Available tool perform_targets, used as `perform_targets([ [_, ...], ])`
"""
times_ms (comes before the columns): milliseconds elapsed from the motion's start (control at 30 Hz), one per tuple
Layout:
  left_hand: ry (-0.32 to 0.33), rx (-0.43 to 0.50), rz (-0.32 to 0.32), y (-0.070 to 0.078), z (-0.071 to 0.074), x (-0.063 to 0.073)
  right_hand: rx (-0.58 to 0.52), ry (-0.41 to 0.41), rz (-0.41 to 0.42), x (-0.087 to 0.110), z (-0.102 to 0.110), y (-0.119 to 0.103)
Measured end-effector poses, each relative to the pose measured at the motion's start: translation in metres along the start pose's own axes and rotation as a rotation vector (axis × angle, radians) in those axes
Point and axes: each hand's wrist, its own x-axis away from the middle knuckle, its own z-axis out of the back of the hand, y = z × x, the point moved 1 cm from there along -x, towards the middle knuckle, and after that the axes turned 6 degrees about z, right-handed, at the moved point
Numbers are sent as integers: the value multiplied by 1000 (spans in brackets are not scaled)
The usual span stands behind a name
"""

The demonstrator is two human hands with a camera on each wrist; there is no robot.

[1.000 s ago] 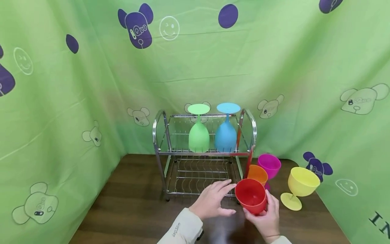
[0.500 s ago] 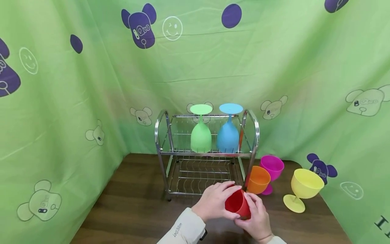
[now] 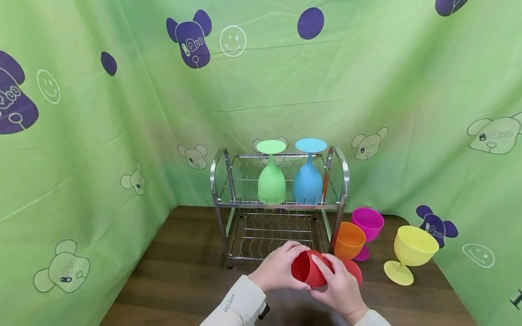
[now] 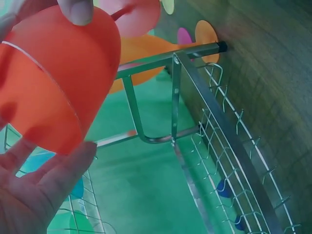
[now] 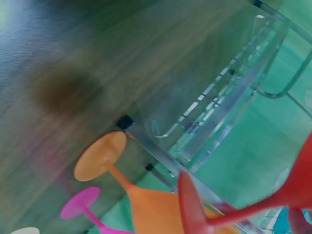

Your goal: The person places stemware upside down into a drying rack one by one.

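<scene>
A red plastic goblet [image 3: 316, 274] is held above the table in front of the rack, tipped on its side with its mouth toward the left. My left hand [image 3: 277, 269] grips the bowl at the rim end. From the other side, my right hand [image 3: 340, 290] holds the bowl, and the round foot sticks out past it. The left wrist view shows the bowl [image 4: 68, 73] between fingertips above and fingers below. In the right wrist view the stem and foot [image 5: 191, 207] hang free, while most of the right hand is out of sight.
A two-tier metal dish rack [image 3: 281, 206] stands behind. Upside-down green [image 3: 272, 183] and blue [image 3: 307, 183] goblets rest on its top tier. Orange [image 3: 349, 242], magenta [image 3: 368, 224] and yellow [image 3: 415, 246] goblets stand upright to its right. Green printed cloth [image 3: 261, 81] surrounds the table [image 3: 163, 280].
The red goblet has moved left and tipped from upright onto its side. My left hand, at first beside it, now grips its rim end; my right hand has moved left with it.
</scene>
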Motion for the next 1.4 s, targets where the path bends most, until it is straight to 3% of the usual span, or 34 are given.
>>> perform_targets([
  [233,48,174,82,-9,2,8,-52,-64,-49,-8,2,-4],
  [333,106,250,105,-13,-1,12,-68,-42,-90,-9,4,-4],
  [467,207,299,91,-18,-7,16,-111,9,-182,-8,5,-7],
  [633,286,403,53,-21,-14,24,-269,127,-376,-7,3,-16],
  [767,341,473,38,-23,-18,29,-368,170,-641,-10,3,-28],
  [867,404,456,8,-26,-20,33,-482,206,-822,-15,-1,-38],
  [1000,495,382,-76,-29,-23,36,-668,235,-937,-18,-6,-48],
  [1233,630,195,-257,-29,-24,34,-939,227,-1009,-26,-9,-52],
  [1400,650,113,-308,-28,-24,33,-1046,252,-1057,-31,-12,-53],
])
